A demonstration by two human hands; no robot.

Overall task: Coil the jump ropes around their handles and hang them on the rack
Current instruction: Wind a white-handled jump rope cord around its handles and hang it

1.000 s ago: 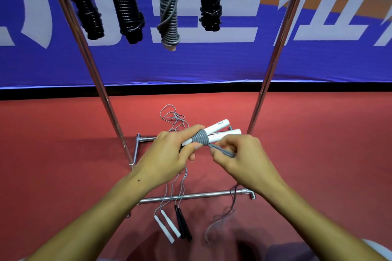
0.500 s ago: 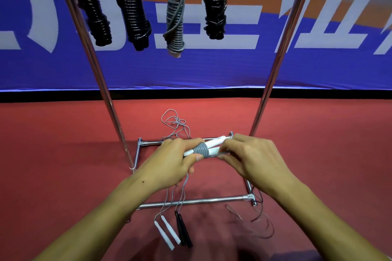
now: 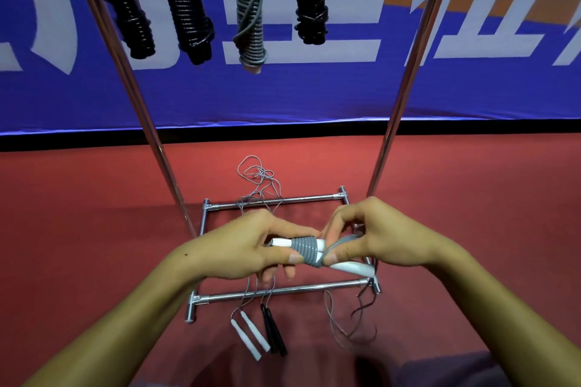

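The left hand [image 3: 251, 248] grips the white handles [image 3: 283, 242], long axis level, left to right. The right hand [image 3: 374, 239] pinches the grey cord [image 3: 341, 243] just beside the coil [image 3: 304, 250], below the rack [image 3: 405, 78].

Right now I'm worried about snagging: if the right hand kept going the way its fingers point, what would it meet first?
The right hand points leftward, so its fingertips would likely meet the gray coil on the white handles, then the left hand. Depth looks shared.
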